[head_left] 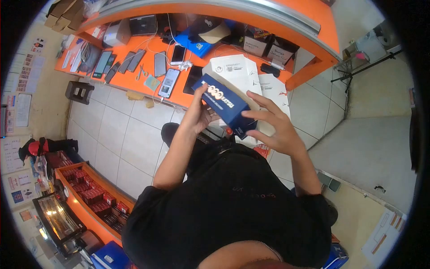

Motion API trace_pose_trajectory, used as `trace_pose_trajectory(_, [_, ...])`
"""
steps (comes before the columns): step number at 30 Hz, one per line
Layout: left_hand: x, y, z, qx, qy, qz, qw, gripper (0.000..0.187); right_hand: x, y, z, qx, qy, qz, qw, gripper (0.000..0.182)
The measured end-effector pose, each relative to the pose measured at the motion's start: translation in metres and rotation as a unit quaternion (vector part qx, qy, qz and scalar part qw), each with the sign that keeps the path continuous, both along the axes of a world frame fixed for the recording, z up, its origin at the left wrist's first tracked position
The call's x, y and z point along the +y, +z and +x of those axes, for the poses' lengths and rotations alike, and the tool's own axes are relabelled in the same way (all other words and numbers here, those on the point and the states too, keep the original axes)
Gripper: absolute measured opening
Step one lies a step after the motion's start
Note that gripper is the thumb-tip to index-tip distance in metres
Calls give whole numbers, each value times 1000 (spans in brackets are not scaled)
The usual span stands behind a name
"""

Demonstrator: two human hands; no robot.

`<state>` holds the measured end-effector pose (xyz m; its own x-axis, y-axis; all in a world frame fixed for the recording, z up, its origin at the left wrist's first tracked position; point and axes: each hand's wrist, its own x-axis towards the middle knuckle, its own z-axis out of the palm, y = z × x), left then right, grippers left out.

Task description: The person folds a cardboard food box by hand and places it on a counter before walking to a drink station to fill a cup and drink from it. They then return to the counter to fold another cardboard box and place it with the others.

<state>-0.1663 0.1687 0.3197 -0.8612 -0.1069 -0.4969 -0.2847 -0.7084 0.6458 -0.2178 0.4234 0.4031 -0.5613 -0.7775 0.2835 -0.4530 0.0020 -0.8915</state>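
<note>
I hold a dark blue box (222, 104) with white lettering in front of my chest, above the floor. My left hand (197, 114) grips its left end, thumb up along the side. At the box's right end, my right hand (271, 125) clasps it with fingers spread. A white carton (235, 71) with a printed label lies on the orange desk (130, 78) just behind the box.
Several phones (169, 82) lie in a row on the orange desk with scissors (141, 71), cables and a blue bag (197, 45). Cardboard boxes (268, 49) sit on the shelf under the counter. An orange tray of red packs (94, 195) stands lower left.
</note>
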Motion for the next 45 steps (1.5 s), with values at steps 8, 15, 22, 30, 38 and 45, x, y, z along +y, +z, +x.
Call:
trace_pose_trajectory(8, [14,-14,4,-40,-80,119,989,77,-10,-21,9,125,-121,20,985,49])
trace_pose_trajectory(15, [20,-20,3,-53,-112,130,984,76,-14,-33,8,139,-216,-33,966,41])
trace_pose_trajectory(22, [19,-69,-4,19,-188,331,924,68,-24,-63,15,-126,-142,-80,979,78])
trace_pose_trajectory(30, [14,-27,33,71,-154,48,984,82,27,-85,29,-279,-104,-111,948,54])
trace_pose_trajectory(38, [33,33,76,238,-114,-367,892,47,27,-67,43,-210,-200,-93,953,36])
trace_pose_trajectory(45, [26,24,72,330,-90,-399,851,22,47,-66,30,-186,-103,-79,974,27])
